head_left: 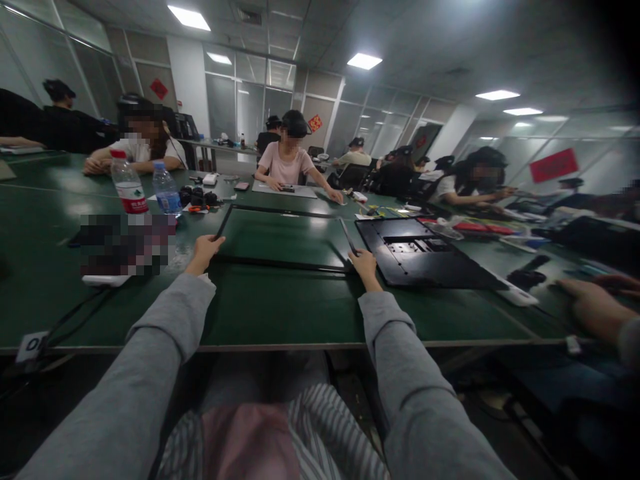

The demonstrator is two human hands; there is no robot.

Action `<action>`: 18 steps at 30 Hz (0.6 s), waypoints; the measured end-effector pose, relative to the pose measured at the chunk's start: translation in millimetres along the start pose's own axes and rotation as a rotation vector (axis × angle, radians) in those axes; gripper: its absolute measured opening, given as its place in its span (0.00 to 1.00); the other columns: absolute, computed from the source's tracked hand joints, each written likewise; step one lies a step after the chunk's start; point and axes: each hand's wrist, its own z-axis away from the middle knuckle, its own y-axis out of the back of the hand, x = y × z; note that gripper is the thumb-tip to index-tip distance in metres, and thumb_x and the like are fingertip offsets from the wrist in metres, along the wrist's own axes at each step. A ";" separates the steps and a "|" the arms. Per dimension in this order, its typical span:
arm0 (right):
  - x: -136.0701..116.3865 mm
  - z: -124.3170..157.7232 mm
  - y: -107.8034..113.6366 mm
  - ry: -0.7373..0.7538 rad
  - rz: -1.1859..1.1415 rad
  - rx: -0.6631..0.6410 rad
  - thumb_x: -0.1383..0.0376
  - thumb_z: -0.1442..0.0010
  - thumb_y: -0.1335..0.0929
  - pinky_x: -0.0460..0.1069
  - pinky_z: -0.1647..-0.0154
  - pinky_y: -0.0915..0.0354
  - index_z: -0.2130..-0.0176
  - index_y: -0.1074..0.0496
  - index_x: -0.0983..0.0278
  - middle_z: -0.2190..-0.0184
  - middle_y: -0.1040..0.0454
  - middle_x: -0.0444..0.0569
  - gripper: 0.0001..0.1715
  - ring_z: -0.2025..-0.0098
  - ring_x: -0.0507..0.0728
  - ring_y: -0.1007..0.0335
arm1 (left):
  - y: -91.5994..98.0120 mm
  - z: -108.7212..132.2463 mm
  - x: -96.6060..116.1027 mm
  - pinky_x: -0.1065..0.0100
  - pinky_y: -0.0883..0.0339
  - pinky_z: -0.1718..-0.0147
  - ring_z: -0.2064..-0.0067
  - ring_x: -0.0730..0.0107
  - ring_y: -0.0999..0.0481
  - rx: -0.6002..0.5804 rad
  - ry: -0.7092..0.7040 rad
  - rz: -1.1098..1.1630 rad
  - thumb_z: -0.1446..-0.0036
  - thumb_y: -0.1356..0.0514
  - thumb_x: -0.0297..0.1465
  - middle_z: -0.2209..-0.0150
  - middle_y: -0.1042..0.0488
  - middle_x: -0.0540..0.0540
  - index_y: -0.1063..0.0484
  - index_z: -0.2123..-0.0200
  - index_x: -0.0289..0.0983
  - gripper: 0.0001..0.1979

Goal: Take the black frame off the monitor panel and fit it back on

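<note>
A thin black rectangular frame (280, 264), like a monitor bezel, is held over the green table, its middle open so the tabletop shows through. My left hand (204, 253) is closed on its left side bar. Opposite, my right hand (365, 265) grips the right side bar near the front corner. Just right of my right hand lies a flat black panel (420, 257) with a cut-out showing metal parts; it looks like a monitor's back cover. I cannot tell whether the frame touches the table.
To the left stand a red-capped bottle (129, 187) and a blue-capped bottle (166, 190), near a white power strip (106, 279) with a cable. Another power strip (515, 291) lies right of the panel. A co-worker's hand (597, 303) reaches in at right; a person in pink (287, 160) sits opposite.
</note>
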 end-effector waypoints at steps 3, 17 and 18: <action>2.1 -5.5 0.4 -0.018 -0.116 -0.005 0.63 0.43 0.30 0.56 0.44 0.29 0.45 0.19 0.71 0.59 0.16 0.58 0.29 0.53 0.64 0.20 | -2.1 -8.4 -6.8 0.60 0.27 0.55 0.59 0.54 0.18 0.007 -0.052 0.026 0.49 0.33 0.35 0.67 0.18 0.44 0.16 0.58 0.35 0.16; 8.4 -9.5 -3.4 0.097 -0.007 -0.046 0.69 0.44 0.33 0.57 0.37 0.31 0.52 0.16 0.66 0.55 0.15 0.57 0.23 0.46 0.64 0.20 | -6.6 -9.5 -19.9 0.55 0.30 0.45 0.47 0.43 0.19 -0.077 -0.345 -0.512 0.46 0.39 0.31 0.52 0.15 0.32 0.14 0.53 0.35 0.19; 8.4 -9.3 -3.5 0.119 0.020 -0.042 0.69 0.45 0.33 0.58 0.37 0.31 0.52 0.16 0.65 0.56 0.15 0.56 0.23 0.47 0.64 0.21 | -6.6 -9.3 -20.0 0.55 0.30 0.44 0.47 0.43 0.19 -0.083 -0.338 -0.522 0.46 0.39 0.30 0.52 0.15 0.32 0.14 0.54 0.35 0.19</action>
